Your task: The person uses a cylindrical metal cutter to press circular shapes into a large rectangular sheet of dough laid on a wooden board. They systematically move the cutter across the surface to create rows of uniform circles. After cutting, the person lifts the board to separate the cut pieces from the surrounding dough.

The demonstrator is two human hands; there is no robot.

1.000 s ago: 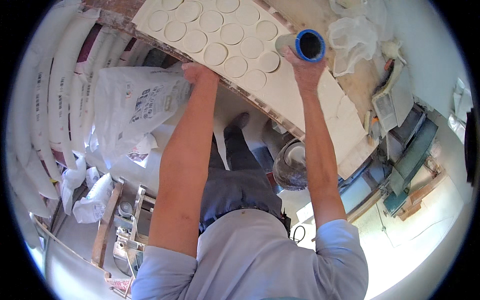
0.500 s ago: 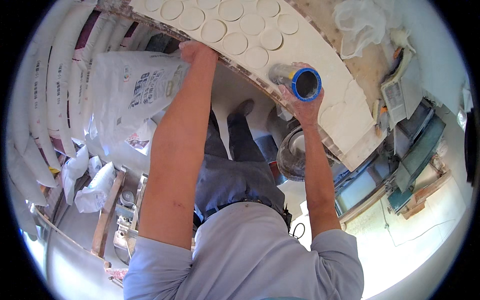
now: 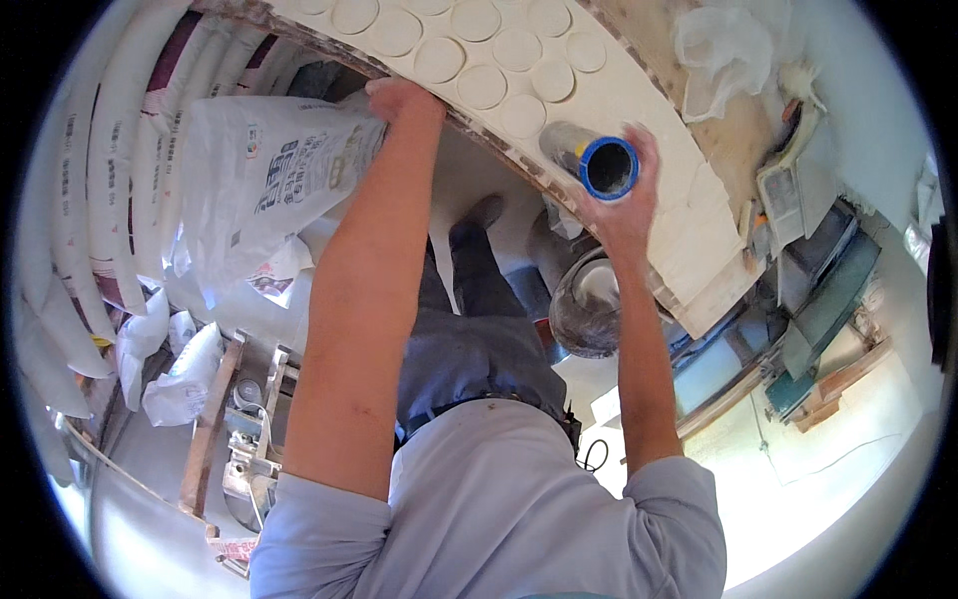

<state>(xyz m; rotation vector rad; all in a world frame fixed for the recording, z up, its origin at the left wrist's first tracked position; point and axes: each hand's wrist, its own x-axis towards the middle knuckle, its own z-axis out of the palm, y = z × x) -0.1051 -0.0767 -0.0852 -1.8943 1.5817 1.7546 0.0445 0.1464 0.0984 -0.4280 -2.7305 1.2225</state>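
My right hand (image 3: 624,195) cups the blue-rimmed cylinder (image 3: 571,148), thumb to one side and fingers spread part-open on the other; I can't tell how firmly I have it. The cylinder is over the pale sheet (image 3: 689,215) (dough, I'd judge), near the table's front edge (image 3: 499,142) and just beside the nearest circles (image 3: 482,87). My left hand (image 3: 399,97) is at that edge further left, its fingers partly hidden, so I can't tell whether they grip anything.

As for how far along I am, rows of circles already mark the sheet to the left, running up out of view, and those I can see lie in place. To the right of the cylinder the sheet is unmarked, and its far end looks ragged; I'd count that stretch as the part left.

The cylinder's mouth faces up, dark inside. Below the table, a round dark-sided vessel (image 3: 587,314) shows something pale at its top, which I can't make out. By my left forearm hangs a translucent white bag (image 3: 235,190), contents unclear, and beyond it white sacks (image 3: 108,190) stand stacked, their insides hidden.
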